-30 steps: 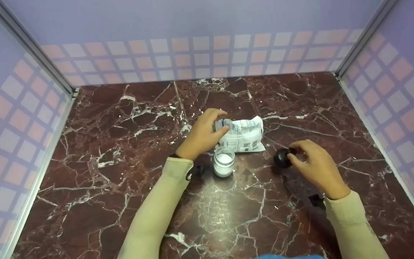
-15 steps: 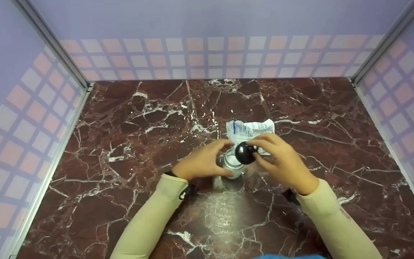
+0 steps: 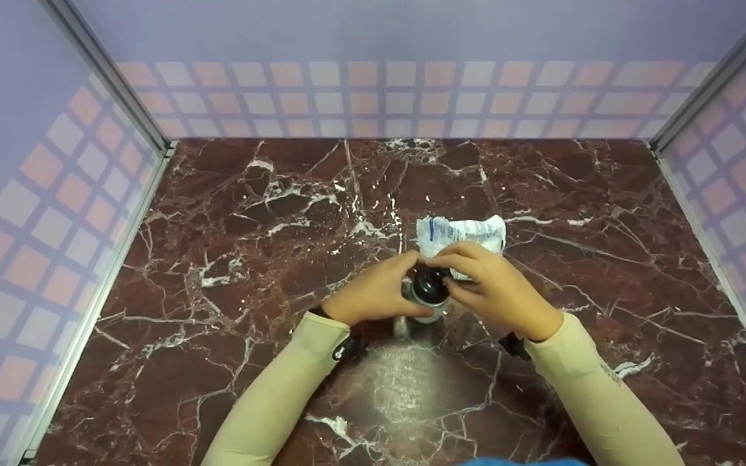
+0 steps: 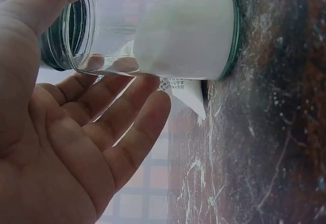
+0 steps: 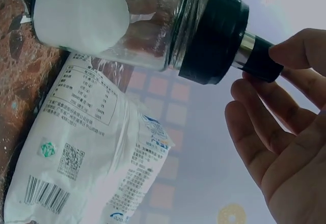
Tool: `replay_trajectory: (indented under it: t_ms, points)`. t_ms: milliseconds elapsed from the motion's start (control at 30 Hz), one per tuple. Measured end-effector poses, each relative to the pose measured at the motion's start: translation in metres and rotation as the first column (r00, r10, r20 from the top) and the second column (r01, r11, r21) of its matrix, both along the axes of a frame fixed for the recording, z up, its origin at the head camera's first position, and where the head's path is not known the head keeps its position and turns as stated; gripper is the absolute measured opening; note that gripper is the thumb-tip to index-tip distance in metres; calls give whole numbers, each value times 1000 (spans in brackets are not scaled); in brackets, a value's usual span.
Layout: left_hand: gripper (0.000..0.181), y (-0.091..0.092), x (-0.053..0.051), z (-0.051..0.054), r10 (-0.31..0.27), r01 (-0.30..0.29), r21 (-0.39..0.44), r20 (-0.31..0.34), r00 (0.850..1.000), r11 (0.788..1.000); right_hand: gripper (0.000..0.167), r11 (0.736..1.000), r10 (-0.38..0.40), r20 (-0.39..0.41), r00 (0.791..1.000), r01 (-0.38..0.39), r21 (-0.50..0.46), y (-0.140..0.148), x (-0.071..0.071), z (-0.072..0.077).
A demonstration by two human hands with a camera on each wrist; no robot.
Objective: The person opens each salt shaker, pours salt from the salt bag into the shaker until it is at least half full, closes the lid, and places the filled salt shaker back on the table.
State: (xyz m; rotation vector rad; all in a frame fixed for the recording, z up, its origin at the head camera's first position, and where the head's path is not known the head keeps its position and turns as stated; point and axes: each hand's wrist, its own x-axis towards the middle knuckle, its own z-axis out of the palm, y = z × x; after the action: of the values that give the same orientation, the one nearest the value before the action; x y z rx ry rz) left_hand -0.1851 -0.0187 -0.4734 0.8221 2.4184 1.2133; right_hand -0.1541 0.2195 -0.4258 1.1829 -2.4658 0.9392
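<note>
A clear glass jar (image 4: 188, 30) partly filled with white powder stands upright on the marble-patterned tabletop (image 3: 269, 388). My left hand (image 3: 371, 294) holds it near the neck, with the thumb on one side and the fingers on the other. On the jar's mouth sits a black lid (image 5: 216, 35) with a silver band and a narrow black knob. The thumb and fingers of my right hand (image 3: 501, 292) pinch that knob. Whether the lid's threads are engaged cannot be seen. Just behind the jar lies a white printed plastic packet (image 5: 91, 132), its top folded over.
White crumbs (image 3: 394, 210) are scattered on the tabletop behind and left of the jar. Panels with pink and white squares stand at the back (image 3: 405, 97), the left (image 3: 62, 188) and the right (image 3: 745, 171).
My left hand has left the packet and come to the jar. My right hand has carried the black lid leftward from the tabletop and set it on the jar's mouth.
</note>
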Motion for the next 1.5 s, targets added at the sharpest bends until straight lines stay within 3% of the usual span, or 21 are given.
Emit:
replay_trajectory:
  t_ms: [267,433,533,700,800,1000,1233,1333,1500]
  points:
    - [68,0,1,3,-3,0,-53,-50,999,999,42,999,28,105,994,-23,-46,-2,-2,-7]
    - [74,1,1,3,-2,-1,-63,-47,999,998,58,997,58,275,960,-44,-57,3,-4,-15]
    - [76,2,0,3,-2,0,-53,-36,999,999,69,999,45,322,946,-36,-32,5,-5,-20]
    - [72,2,0,1,-6,3,-50,-46,999,999,66,1000,-6,281,960,13,-23,5,-2,-26]
    - [70,2,0,1,-6,3,-55,-52,999,998,64,996,-82,252,964,89,-17,-2,2,-30]
    - [72,2,0,2,-2,-3,-73,-70,998,997,63,956,-292,178,940,287,56,-18,18,-37]
    - [72,2,0,0,5,-7,-56,-46,999,998,49,926,-376,71,924,372,58,-16,38,-31]
    - [71,2,0,0,5,-6,-52,-34,999,999,49,943,-333,120,935,329,49,-11,36,-26]
    - [71,2,0,-1,4,-7,-56,-45,999,998,74,987,-164,284,945,155,53,-6,19,-22]
